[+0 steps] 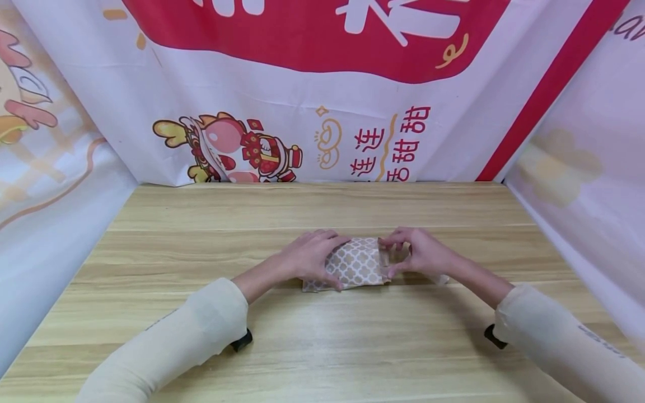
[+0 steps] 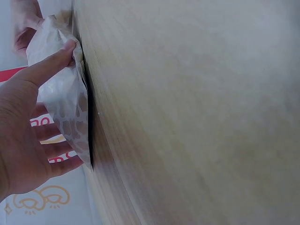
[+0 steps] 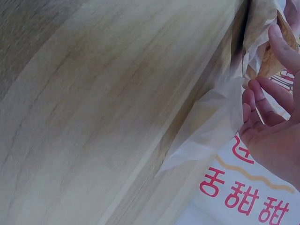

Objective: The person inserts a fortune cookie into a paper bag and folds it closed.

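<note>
From where I stand, the patterned packet (image 1: 355,263) lies on the wooden table (image 1: 322,347), set lengthwise between the person's two hands, well in front of the printed cloth (image 1: 282,95) hanging at the back. The left hand (image 1: 312,256) holds it across its left part, thumb on the near edge and fingers reaching round the far side. The right hand (image 1: 423,252) has its fingers bent at the packet's right end, thumb and forefinger gripping that end at spread points, with brown lining or paper showing there. A crumpled translucent sheet (image 3: 206,126) trails out below the right hand (whether it belongs to the packet, I can't tell from here). My reading is that the step in hand is work on that right end, one hand steadying while the other handles the edge; whether the end is being spread or folded, the pose alone doesn't settle. The next move, I'd judge, calls for the left hand to hold the body firm without crushing it, while the right thumb and forefinger take a sure hold of the thin edge, clear of the loose sheet, since a hard tug might tear it.
</note>
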